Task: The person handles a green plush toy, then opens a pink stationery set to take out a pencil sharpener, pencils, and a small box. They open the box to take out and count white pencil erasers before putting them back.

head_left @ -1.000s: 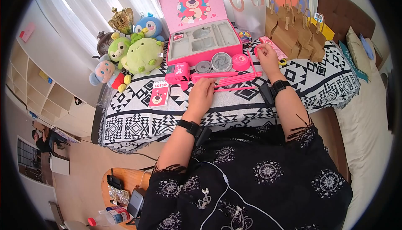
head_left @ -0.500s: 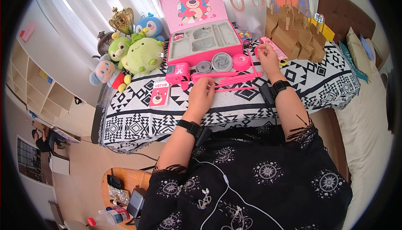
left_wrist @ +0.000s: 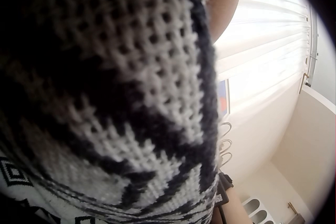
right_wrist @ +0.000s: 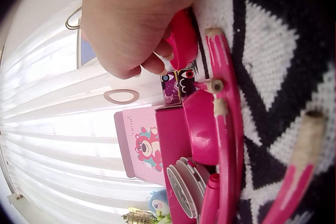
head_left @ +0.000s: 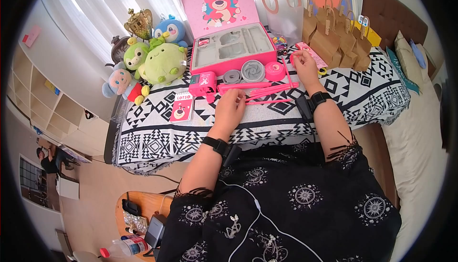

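My right hand (head_left: 306, 66) pinches a small rounded pink piece (right_wrist: 185, 40) at the right of the cloth, its kind half hidden by the fingers. In the head view my left hand (head_left: 229, 109) rests with loosely bent fingers at the left ends of several pink pencils (head_left: 274, 91). Their sharpened ends (right_wrist: 219, 108) show large in the right wrist view. Behind the pencils stand two grey round pieces (head_left: 253, 71) and a pink round one (head_left: 274, 71). A boxy pink device (head_left: 202, 83) and a LOTSO notepad (head_left: 181, 109) lie left of my left hand.
An open pink LOTSO box (head_left: 234, 64) with a grey moulded tray stands behind. Plush toys (head_left: 164, 61) and a gold trophy (head_left: 138, 22) are at left, brown paper bags (head_left: 336, 42) at right. A patterned cloth (head_left: 162, 140) covers the table; a wooden side table (head_left: 160, 202) stands lower left.
My left hand's fingers have drawn back slightly from over the pencils toward me. The right hand keeps its place with the pink piece.
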The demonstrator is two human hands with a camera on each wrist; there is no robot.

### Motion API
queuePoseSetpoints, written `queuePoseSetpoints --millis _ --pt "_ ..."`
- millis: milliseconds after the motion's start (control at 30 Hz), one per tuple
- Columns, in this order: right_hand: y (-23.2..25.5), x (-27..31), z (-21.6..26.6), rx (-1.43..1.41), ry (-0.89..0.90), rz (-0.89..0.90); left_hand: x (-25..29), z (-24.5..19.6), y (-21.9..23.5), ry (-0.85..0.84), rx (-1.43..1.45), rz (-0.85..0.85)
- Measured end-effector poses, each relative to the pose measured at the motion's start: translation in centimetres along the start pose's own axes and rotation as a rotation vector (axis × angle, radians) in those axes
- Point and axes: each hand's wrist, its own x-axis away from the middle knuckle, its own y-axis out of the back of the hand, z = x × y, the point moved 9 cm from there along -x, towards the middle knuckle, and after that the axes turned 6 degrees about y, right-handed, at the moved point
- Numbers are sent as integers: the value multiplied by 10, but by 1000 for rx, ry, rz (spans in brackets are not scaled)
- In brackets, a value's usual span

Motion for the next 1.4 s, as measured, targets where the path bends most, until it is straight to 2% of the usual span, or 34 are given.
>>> queuePoseSetpoints --millis 700,900,1033,1400 --pt "1 1 2 -6 -9 -12 0 2 2 -5 -12 -40" --pt "1 1 2 -48 -29 -30 0 7 -1 89 92 5" --pt "0 -1 9 -86 17 -33 1 12 -5 72 48 53" --pt "-1 7 16 -136 -82 -21 3 3 -4 46 -1 69"
